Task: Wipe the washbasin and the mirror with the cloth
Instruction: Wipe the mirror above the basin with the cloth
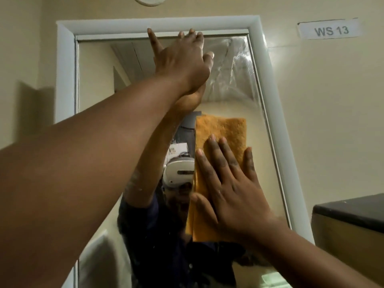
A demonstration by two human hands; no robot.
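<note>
— Right hand (pixel 234 196)? Grip?
— Fingers straight and spread, nothing clasped; pressed flat on the orange cloth (pixel 220 134) against the mirror (pixel 99 84), cloth poking out above the fingertips.
— Left hand (pixel 182 65)?
— Fingers straight too, empty; laid on the glass well above the cloth, beside the white frame (pixel 66 80).

The left arm reaches up and forward, bare, its left hand (pixel 182 59) spread flat with straight fingers (pixel 152 37) pointing upward. The right arm comes in from the lower right; the right hand (pixel 234 196) lies flat, palm forward, its 4 fingers straight and slightly splayed, thumb out to the left.
</note>
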